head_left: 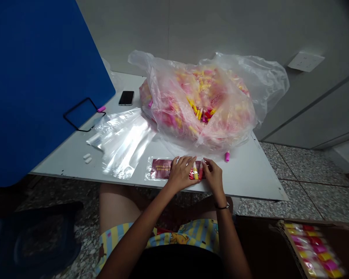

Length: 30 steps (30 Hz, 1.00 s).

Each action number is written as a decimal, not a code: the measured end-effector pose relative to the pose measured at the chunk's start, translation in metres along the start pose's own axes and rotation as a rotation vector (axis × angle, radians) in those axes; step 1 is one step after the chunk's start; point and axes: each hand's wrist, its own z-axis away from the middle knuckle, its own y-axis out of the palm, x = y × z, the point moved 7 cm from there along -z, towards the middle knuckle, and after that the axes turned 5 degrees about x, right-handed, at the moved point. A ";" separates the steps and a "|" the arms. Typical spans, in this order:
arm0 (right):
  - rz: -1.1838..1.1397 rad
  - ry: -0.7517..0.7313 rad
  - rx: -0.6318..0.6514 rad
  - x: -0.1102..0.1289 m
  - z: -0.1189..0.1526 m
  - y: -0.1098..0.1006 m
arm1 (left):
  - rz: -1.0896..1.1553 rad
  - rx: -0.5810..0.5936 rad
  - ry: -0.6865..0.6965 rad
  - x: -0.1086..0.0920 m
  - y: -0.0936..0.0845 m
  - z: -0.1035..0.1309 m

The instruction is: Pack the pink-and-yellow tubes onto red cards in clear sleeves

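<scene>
Your left hand (180, 173) lies flat with spread fingers on a small clear packet (174, 169) that has a dark red card inside, pressing it on the white board (250, 174) near its front edge. Your right hand (213, 175) touches the packet at its 3 o'clock end, with the fingers closed around a few small red and yellow tubes (197, 171) at the packet's opening. At 12 o'clock from your hands sits a big clear bag (200, 100) full of pink, yellow and red tubes. One loose pink tube (227, 156) lies at 1 o'clock, near the right hand. At 10 o'clock is a pile of empty clear sleeves (122, 139), and farther, a phone (126, 98). At 4 o'clock, a carton (314, 248) holds filled packets.
</scene>
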 end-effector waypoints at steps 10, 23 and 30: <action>0.299 -0.084 -0.058 0.013 -0.003 0.002 | 0.010 0.003 -0.009 0.002 0.002 -0.001; 0.305 0.037 -0.148 0.009 -0.007 -0.008 | 0.009 -0.019 -0.003 0.001 0.000 -0.001; 0.121 0.072 -0.009 0.009 -0.013 0.000 | 0.004 -0.024 0.004 0.001 0.001 -0.002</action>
